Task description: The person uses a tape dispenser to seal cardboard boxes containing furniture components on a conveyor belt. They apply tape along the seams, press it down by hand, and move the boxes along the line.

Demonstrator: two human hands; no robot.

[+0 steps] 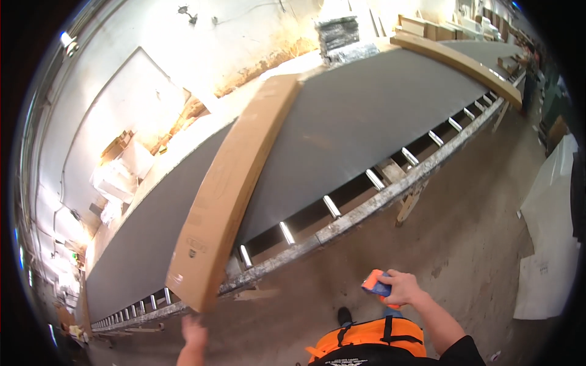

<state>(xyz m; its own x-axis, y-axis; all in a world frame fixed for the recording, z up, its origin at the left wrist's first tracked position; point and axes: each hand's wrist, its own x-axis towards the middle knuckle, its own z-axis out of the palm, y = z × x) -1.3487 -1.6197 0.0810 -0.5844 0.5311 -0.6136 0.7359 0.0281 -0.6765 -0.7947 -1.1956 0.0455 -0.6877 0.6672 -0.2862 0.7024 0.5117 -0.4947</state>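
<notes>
A long, narrow cardboard box (235,183) lies across a roller conveyor (342,222), its near end jutting over the conveyor's front rail. My left hand (194,329) is just below that end; motion smears its fingers, so I cannot tell whether it touches the box. Away from the conveyor, over the floor, my right hand (403,288) is closed around an orange and blue tool (375,283) that looks like a hand-held tape dispenser. Grey sheet material (366,116) covers the rollers beneath and beside the box.
Farther right, another long cardboard box (458,61) crosses the conveyor. Dark wrapped bundles (337,36) are stacked behind it near the wall. White sheets (546,238) stand at the right, beyond the brown floor (464,226). An orange waist bag (366,337) is at my front.
</notes>
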